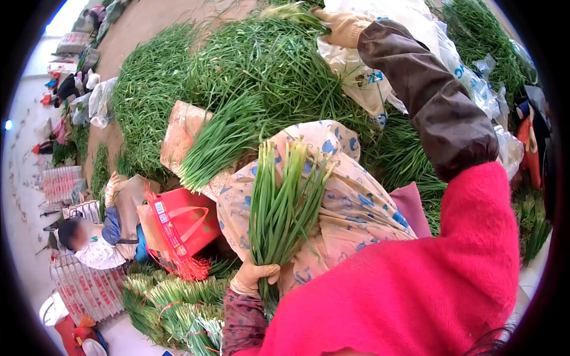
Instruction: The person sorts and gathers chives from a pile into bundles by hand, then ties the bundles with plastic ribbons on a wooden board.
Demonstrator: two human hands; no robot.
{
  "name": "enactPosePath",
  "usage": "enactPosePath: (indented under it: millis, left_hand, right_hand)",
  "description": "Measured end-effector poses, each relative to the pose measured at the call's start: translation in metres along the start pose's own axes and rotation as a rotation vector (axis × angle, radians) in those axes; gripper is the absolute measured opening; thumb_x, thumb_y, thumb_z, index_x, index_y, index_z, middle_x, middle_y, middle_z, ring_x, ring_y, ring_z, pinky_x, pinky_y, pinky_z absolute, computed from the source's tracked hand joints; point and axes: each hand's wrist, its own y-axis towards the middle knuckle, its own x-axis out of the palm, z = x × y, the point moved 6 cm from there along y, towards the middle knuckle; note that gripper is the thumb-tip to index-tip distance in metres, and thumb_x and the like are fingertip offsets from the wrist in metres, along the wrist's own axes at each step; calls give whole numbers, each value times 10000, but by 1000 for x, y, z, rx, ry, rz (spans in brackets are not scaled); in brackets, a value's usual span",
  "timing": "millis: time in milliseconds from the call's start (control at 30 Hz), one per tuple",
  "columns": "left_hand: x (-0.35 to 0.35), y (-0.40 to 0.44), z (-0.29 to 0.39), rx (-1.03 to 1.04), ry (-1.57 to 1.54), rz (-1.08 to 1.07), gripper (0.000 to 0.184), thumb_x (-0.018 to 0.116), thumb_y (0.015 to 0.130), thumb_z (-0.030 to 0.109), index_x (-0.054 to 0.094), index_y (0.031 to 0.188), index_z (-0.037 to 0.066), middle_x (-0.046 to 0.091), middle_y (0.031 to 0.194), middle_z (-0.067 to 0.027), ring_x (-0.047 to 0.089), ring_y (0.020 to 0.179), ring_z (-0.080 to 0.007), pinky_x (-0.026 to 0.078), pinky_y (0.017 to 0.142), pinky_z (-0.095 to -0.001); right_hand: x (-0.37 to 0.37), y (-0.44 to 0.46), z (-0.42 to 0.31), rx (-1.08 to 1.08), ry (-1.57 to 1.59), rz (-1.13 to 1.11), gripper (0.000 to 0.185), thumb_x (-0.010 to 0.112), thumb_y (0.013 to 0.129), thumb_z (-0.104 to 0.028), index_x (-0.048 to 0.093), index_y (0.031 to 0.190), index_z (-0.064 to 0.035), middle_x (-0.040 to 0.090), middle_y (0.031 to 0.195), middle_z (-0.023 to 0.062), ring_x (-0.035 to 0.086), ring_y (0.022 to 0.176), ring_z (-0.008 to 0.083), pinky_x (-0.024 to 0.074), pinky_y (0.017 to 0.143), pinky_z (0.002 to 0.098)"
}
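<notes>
My left hand, in a pale glove, is closed round the lower leafy part of a bunch of garlic chives. Their pale stem ends point away from me, over a patterned apron on my lap. Stretched out to the far right, my right hand wears a similar glove and is closed on a small tuft of garlic chives beside a white plastic bag. A sheaf of cut chives lies across a worn board ahead of my lap.
A large heap of loose chives spreads ahead. On the left stand a red bag with red ties and stacked tied bundles. Another person sits farther left, near stacked white-and-red cartons.
</notes>
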Motion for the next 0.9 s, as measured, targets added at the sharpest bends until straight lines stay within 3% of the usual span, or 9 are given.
enactPosePath:
  millis: [33, 133, 167, 333, 467, 533, 667, 800, 900]
  left_hand:
    - [1, 1, 1, 34, 22, 11, 584, 726, 717, 94, 475, 1217, -71, 620, 921, -186, 456, 453, -143, 333, 404, -269]
    - [5, 4, 2, 67, -60, -69, 581, 712, 734, 137, 476, 1218, -80, 621, 916, -195, 441, 445, -134, 326, 412, -268]
    - [12, 3, 7, 74, -40, -109, 574, 689, 751, 178, 474, 1210, -93, 614, 922, -210, 425, 435, -124, 319, 419, -259]
    - [6, 9, 4, 88, -124, -205, 610, 661, 754, 184, 439, 1234, -120, 595, 954, -259, 412, 409, -122, 294, 394, -247]
    - [13, 11, 9, 105, -188, -230, 673, 653, 735, 155, 386, 1289, -118, 591, 1021, -276, 411, 400, -125, 289, 371, -252]
    - [10, 10, 9, 128, -202, -243, 688, 650, 732, 147, 371, 1302, -118, 587, 1044, -281, 413, 400, -124, 290, 367, -254]
    - [11, 12, 10, 123, -196, -237, 705, 654, 733, 146, 364, 1327, -99, 588, 1062, -278, 416, 406, -121, 288, 374, -253]
    - [15, 15, 17, 143, -207, -224, 645, 676, 759, 82, 388, 1311, -88, 603, 1079, -282, 418, 422, -131, 315, 398, -246]
    - [9, 22, 13, 85, -13, -208, 693, 708, 729, 128, 399, 1321, -56, 586, 1114, -290, 442, 440, -129, 339, 422, -251]
  right_hand:
    - [4, 2, 1, -4, 4, 6, 445, 589, 903, -237, 475, 1326, -159, 655, 945, 55, 634, 765, 186, 538, 631, 343]
    - [22, -6, -22, 1, -86, -347, 842, 727, 770, -361, 323, 1435, -40, 409, 1407, 237, 492, 1235, 314, 411, 1034, 384]
    - [21, -25, -42, -31, 226, -500, 846, 748, 757, -317, 320, 1446, -76, 419, 1410, 216, 430, 1292, 314, 346, 1089, 411]
    - [48, -70, -121, -462, 664, -785, 997, 786, 698, -240, 197, 1493, -125, 390, 1450, 171, 453, 1274, 330, 408, 1044, 397]
    - [57, -94, -159, -403, 690, -877, 797, 738, 737, -419, 430, 1399, -99, 610, 1231, 118, 605, 1075, 236, 465, 933, 352]
    - [49, -89, -156, -313, 817, -663, 569, 710, 764, -429, 617, 1218, -99, 695, 1022, 89, 658, 919, 190, 503, 831, 307]
    - [47, -46, -102, 51, 1062, -194, 354, 670, 854, -267, 644, 1107, -21, 694, 899, 32, 625, 714, 117, 520, 693, 276]
    - [33, -44, -103, -25, 1220, -340, 368, 628, 898, -330, 645, 1125, -40, 697, 962, 45, 641, 804, 153, 523, 783, 295]
    - [-2, -68, -140, -273, 738, -504, 540, 544, 888, -536, 662, 1128, -66, 687, 1048, 100, 610, 1058, 226, 445, 963, 354]
